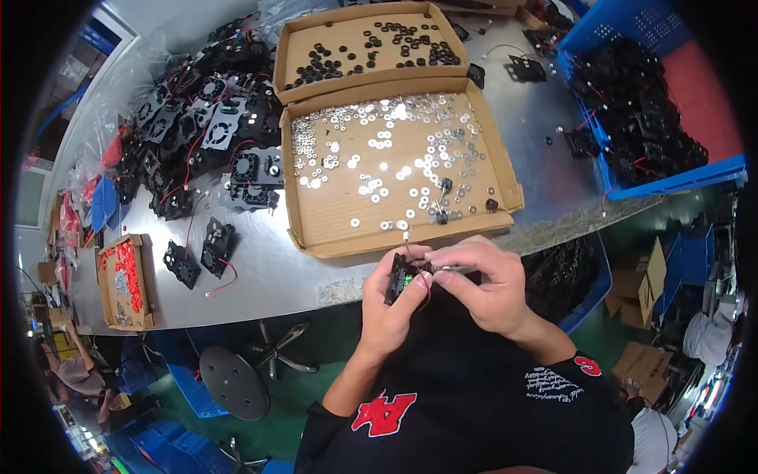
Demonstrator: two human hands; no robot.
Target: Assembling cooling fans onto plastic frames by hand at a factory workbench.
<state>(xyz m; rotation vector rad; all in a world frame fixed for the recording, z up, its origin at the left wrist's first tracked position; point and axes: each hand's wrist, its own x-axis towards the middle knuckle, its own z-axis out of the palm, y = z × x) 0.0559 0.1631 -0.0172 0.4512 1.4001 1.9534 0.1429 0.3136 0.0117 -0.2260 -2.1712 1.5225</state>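
My left hand (392,310) grips a small black fan unit (396,283) near the table's front edge. A green part shows on the unit, and a thin wire with a white connector (406,235) sticks up from it. Beside it, my right hand (493,284) has its thumb and forefinger pinched together at the unit's right side. What those fingers hold is too small to make out. Just beyond my hands lies a cardboard tray (332,237) scattered with silver washers (380,144). Black rings (320,67) fill its far section.
Fan units (225,122) are heaped at the back left, with two loose fans (215,246) nearer. A small cardboard tray (146,316) of red pieces sits at far left. On the right, a blue crate (663,188) holds many black fans. A round stool (234,382) stands below the table.
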